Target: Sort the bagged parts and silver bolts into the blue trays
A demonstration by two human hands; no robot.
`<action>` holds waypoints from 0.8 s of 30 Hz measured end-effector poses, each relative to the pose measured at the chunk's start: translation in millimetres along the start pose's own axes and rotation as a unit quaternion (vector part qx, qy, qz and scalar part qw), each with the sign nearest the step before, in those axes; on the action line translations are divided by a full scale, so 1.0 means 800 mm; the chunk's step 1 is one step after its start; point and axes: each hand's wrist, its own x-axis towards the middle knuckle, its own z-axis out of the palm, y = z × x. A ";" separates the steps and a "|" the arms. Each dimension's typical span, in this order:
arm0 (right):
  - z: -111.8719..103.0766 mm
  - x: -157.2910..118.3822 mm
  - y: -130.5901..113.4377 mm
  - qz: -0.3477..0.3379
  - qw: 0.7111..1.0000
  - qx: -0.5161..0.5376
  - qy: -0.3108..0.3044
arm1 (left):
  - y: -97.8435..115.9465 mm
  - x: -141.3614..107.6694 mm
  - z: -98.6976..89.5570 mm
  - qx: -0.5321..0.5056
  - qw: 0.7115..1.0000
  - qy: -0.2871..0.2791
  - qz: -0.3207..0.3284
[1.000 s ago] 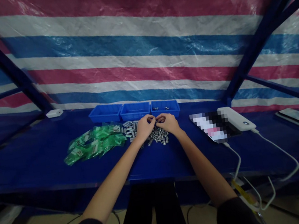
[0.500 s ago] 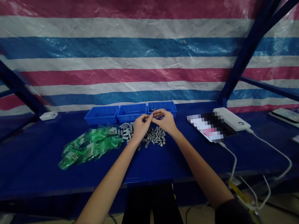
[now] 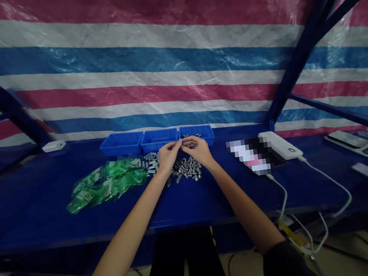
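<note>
My left hand (image 3: 168, 155) and my right hand (image 3: 198, 148) meet at the fingertips above a pile of small metal screws (image 3: 188, 170). Both are closed in a pinch; whatever lies between the fingers is too small to make out. Left of the pile, partly behind my left hand, are short silver metal cylinders (image 3: 150, 161). Just beyond my fingers stands the right blue bin (image 3: 206, 131), with a few small metal pieces in it. Green plastic bags (image 3: 108, 185) holding metal parts lie to the left.
A middle blue bin (image 3: 159, 138) and a left blue bin (image 3: 121, 143) stand along the back. To the right lie a phone (image 3: 250, 158), a white power bank (image 3: 280, 145) with cables, and a small scale (image 3: 352, 142). A striped sheet (image 3: 159, 59) hangs behind.
The whole view has shifted slightly, so the table's things appear a little further left. My hands stay together at the fingertips over the pile.
</note>
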 end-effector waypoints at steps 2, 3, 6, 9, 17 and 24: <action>0.001 0.000 0.001 0.007 1.000 0.010 -0.001 | 0.000 -0.001 0.000 -0.001 1.000 0.002 -0.006; 0.002 0.000 0.001 0.009 1.000 0.013 -0.001 | 0.000 -0.001 0.001 -0.002 1.000 0.003 -0.007; 0.003 0.001 0.004 0.008 1.000 0.020 0.001 | -0.003 0.000 0.002 -0.004 1.000 0.008 0.002; 0.004 0.002 0.007 0.002 1.000 0.023 0.004 | -0.005 0.000 0.003 0.008 1.000 0.009 0.019; 0.002 0.003 0.007 -0.005 0.999 0.035 -0.002 | -0.004 0.000 0.001 0.083 0.996 0.008 0.044; 0.001 0.003 0.010 0.020 0.999 0.039 0.003 | 0.002 -0.007 0.003 0.151 0.987 -0.022 0.056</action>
